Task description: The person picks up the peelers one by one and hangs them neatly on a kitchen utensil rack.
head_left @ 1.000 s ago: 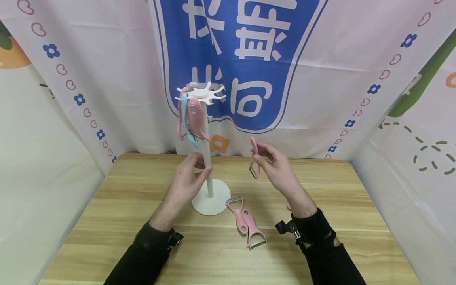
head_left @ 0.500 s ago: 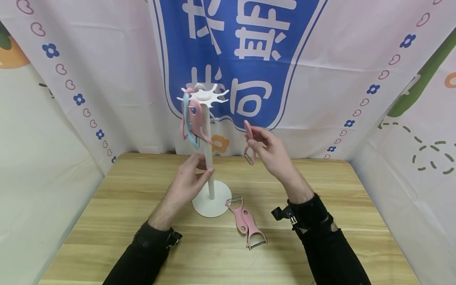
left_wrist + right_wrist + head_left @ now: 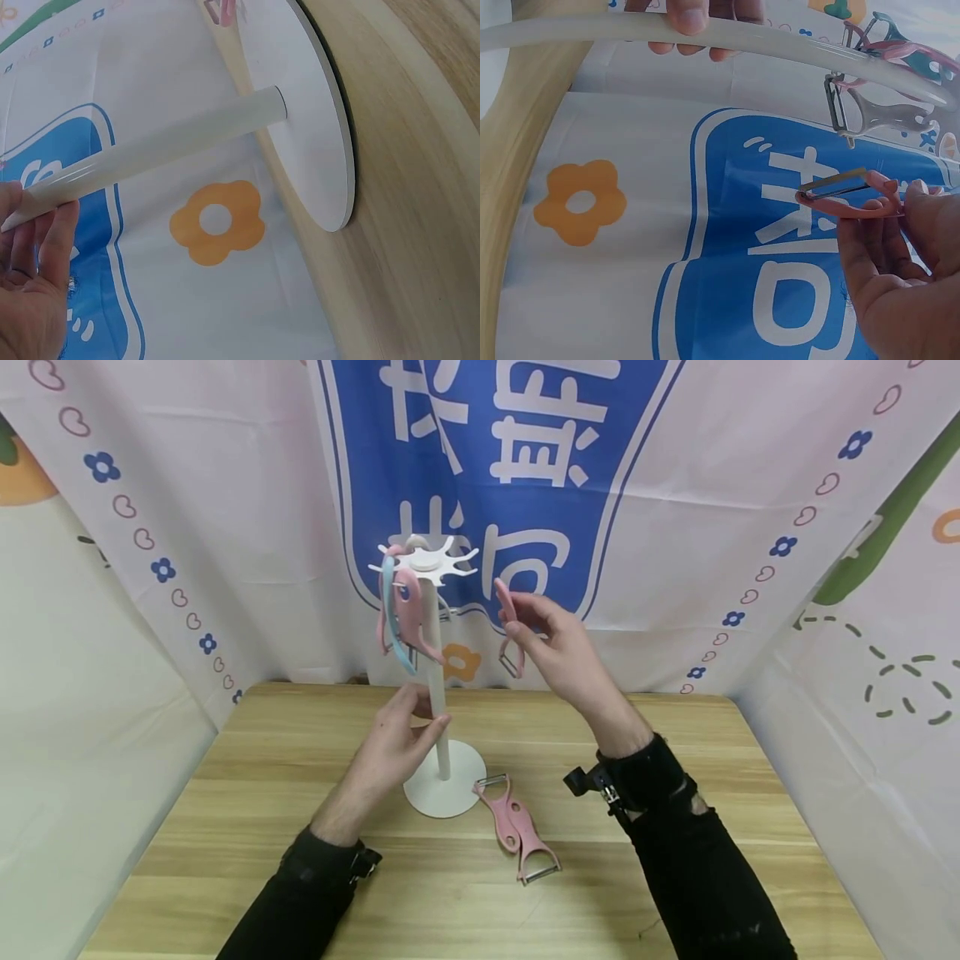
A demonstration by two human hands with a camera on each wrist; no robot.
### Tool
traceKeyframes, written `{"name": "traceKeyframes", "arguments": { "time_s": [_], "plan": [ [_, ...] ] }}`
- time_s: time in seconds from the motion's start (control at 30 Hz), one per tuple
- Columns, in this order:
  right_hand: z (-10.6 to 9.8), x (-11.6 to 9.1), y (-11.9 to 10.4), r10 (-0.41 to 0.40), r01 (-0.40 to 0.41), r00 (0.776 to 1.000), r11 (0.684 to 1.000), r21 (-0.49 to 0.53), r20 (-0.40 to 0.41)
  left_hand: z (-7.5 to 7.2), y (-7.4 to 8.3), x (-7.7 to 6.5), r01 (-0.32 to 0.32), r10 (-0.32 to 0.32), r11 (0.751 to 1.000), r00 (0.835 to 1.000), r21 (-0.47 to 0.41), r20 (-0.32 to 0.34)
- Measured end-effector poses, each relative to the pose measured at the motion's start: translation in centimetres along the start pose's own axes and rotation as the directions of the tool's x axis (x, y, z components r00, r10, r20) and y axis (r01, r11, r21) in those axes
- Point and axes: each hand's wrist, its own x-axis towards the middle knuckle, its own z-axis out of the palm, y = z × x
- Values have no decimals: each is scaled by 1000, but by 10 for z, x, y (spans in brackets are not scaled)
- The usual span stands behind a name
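Note:
My left hand (image 3: pixel 390 739) grips the white pole (image 3: pixel 157 154) of an upright rack, thumb on one side and fingers on the other. A white hook wheel (image 3: pixel 426 560) tops the pole. From it hang pink peelers, one in front (image 3: pixel 410 610), a light blue peeler (image 3: pixel 387 602) and a grey peeler (image 3: pixel 892 116). To the right of the hooks, my right hand (image 3: pixel 555 647) pinches a pink peeler (image 3: pixel 855 202) by its handle, blade end down in the head view. It is apart from the rack and a little below hook level.
Two pink peelers, one (image 3: pixel 498 814) and another (image 3: pixel 532 843), lie against each other on the wooden table (image 3: pixel 300 777), beside the rack's round white base (image 3: pixel 442 793). A printed cloth (image 3: pixel 285 527) hangs close behind, with more cloth at both sides.
My right hand has lifted the pink peeler up and to the left, closer to the hooks. The rack shifted slightly and its hook wheel turned a little, while my left hand kept its grip.

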Motion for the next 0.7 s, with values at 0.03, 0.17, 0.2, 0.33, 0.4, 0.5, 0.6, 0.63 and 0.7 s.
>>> {"name": "traceKeyframes", "arguments": {
  "time_s": [0.03,0.17,0.2,0.33,0.4,0.5,0.6,0.63,0.7],
  "plan": [
    [0,2,-2,-2,2,1000,1000,-3,3,0,0,0,1,-1,1000,1000,0,1],
    [1,11,-8,-15,15,1000,1000,2,9,0,-1,0,2,-2,1000,1000,0,2],
    [1,13,-10,-18,18,1000,1000,3,7,0,-1,0,2,-2,1000,1000,-1,2],
    [1,21,-15,-16,16,1000,1000,-11,0,0,-1,0,2,-2,1000,1000,-6,5],
    [1,24,-18,-14,14,1000,1000,-24,-1,0,-1,0,2,-2,1000,1000,-8,5],
    [1,31,-22,-20,20,1000,999,-29,3,0,-2,1,0,0,1000,1000,-14,5],
    [0,38,-25,-26,27,1000,999,-31,12,1,-3,1,-3,4,1000,1000,-20,6],
    [0,40,-25,-24,25,1000,999,-34,16,1,-3,1,-5,6,1000,1000,-23,6],
    [0,43,-26,-22,23,999,999,-42,23,0,-3,1,-9,9,1000,1000,-24,6]
  ]
}}
